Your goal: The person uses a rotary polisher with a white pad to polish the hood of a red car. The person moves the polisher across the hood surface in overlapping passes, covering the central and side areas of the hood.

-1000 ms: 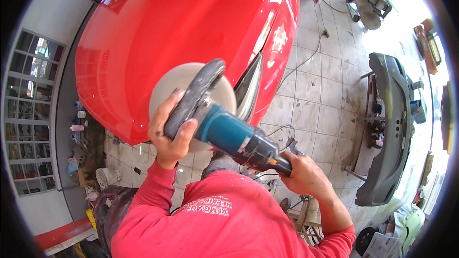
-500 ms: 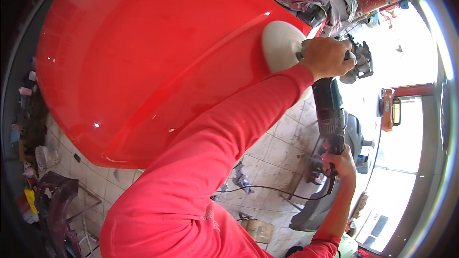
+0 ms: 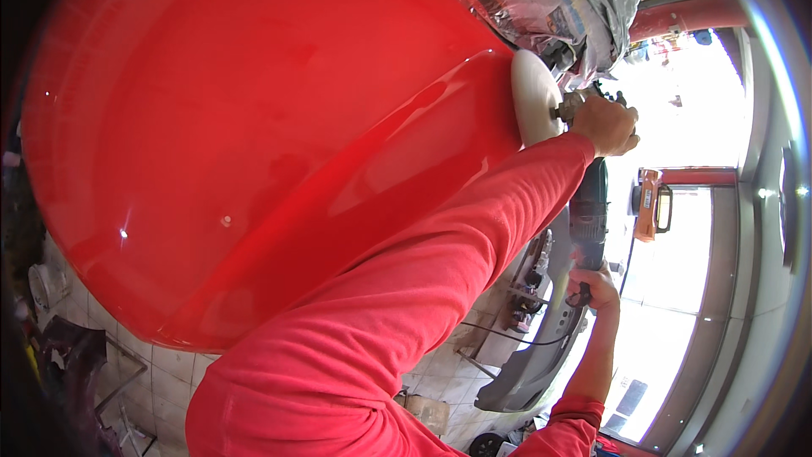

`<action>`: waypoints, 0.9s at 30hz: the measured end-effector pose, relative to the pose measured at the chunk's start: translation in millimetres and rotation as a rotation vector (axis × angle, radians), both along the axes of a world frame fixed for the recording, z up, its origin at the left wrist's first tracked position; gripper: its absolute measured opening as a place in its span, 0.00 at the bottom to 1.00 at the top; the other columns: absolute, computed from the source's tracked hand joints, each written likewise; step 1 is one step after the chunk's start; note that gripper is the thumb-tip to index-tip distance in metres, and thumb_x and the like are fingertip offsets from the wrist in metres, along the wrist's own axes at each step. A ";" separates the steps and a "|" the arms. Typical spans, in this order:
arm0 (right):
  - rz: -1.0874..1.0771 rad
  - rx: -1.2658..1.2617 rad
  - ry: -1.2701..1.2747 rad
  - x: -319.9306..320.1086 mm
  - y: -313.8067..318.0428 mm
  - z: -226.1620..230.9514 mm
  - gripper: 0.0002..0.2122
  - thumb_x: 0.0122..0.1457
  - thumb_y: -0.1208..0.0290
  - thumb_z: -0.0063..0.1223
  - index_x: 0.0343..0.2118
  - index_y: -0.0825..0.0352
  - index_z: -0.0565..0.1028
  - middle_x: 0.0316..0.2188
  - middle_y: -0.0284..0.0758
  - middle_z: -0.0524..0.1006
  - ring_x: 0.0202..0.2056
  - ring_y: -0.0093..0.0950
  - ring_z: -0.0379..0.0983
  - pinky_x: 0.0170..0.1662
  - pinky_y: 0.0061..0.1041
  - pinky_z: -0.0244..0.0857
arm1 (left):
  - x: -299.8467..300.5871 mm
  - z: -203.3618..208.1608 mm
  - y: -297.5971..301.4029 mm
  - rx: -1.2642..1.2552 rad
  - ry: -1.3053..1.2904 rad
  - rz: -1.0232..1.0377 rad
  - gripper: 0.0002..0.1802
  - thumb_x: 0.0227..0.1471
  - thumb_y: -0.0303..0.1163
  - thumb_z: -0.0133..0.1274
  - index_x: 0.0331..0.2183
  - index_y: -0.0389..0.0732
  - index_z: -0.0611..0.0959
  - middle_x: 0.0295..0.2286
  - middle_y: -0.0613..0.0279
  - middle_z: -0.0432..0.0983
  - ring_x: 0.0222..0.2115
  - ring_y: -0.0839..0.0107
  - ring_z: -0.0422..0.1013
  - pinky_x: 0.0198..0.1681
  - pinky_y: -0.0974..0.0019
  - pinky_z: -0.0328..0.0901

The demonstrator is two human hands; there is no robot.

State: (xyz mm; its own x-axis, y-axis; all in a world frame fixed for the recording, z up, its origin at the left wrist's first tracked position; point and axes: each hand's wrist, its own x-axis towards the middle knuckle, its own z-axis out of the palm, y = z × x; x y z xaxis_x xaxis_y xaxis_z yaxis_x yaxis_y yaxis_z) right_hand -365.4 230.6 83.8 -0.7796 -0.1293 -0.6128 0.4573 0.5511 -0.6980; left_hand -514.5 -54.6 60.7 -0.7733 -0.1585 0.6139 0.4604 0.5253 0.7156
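Observation:
Both of my hands hold a dark green electric polisher (image 3: 589,203) upright along the right side of a large glossy red car panel (image 3: 194,110). My left hand (image 3: 605,125) is closed round its front end, close behind the round white buffing pad (image 3: 533,97). Lower down, my right hand (image 3: 597,285) wraps the rear grip. The pad is tilted nearly edge-on and lies against the panel's right edge. My left sleeve hides part of the panel's lower right side.
A grey bumper (image 3: 529,364) stands below the polisher, with a black cord passing in front. Plastic sheeting (image 3: 592,0) covers something at the far right. A dark purple part (image 3: 74,364) and a white bucket (image 3: 48,286) are at lower left. An orange lamp (image 3: 649,206) is at right.
The pad has moved right to the panel's edge and turned from a broad face to nearly edge-on. Both hands keep their hold. The view has shifted, with the panel filling more of it.

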 end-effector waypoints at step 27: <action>0.600 0.188 0.309 285.8 -3.1 -39.6 0.19 0.53 0.72 0.66 0.47 0.71 0.78 0.32 0.57 0.82 0.39 0.56 0.81 0.44 0.46 0.74 | 439.9 -20.8 -48.1 0.061 0.075 0.272 0.16 0.58 0.38 0.66 0.40 0.35 0.86 0.30 0.51 0.84 0.30 0.61 0.83 0.36 0.61 0.74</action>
State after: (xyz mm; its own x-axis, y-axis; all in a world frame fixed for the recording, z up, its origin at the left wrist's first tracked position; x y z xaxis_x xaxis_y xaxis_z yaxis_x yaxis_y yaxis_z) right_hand -79.6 227.5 44.2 -0.7488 -0.5058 -0.4284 -0.1683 0.7702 -0.6152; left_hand -74.6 -102.7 39.9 -0.6505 -0.3921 0.6505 0.3610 0.5939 0.7190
